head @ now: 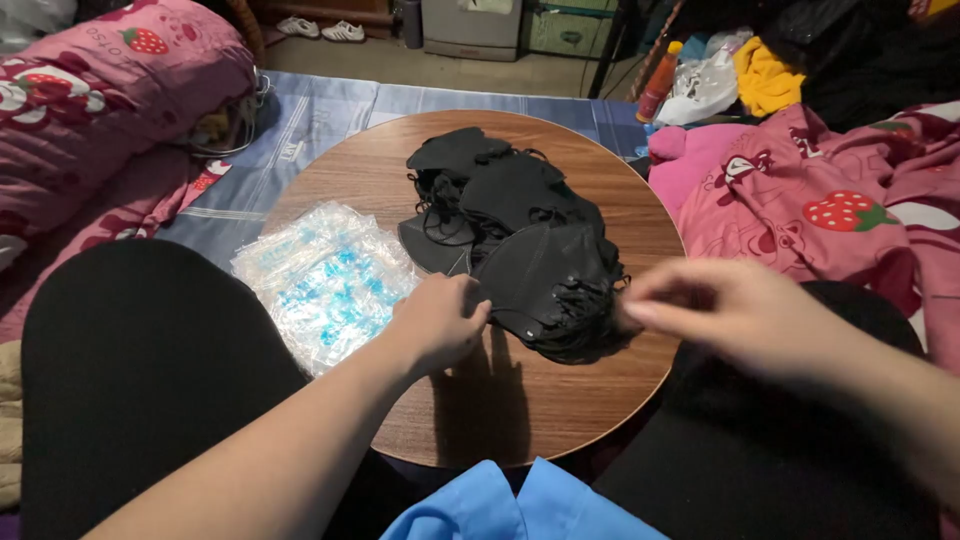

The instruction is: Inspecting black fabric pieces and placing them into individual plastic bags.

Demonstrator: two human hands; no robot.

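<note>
A pile of black face masks point(520, 235) with tangled ear loops lies on a round wooden table point(600, 390). My left hand point(440, 320) is at the near left edge of the pile, fingers curled, touching the nearest mask. My right hand point(715, 305) is at the pile's right edge, blurred, its fingertips pinched close to an ear loop. Whether either hand has a firm hold on a mask is hard to tell. A stack of clear plastic bags with blue print point(325, 275) lies on the table's left side, next to my left hand.
Pink strawberry-print bedding point(100, 90) lies at the left and more of it point(840, 200) at the right. A metal bowl point(235, 125) sits at the back left. An orange bottle point(658, 85) and clothes point(765, 75) are behind the table. My black-clad knees flank the table.
</note>
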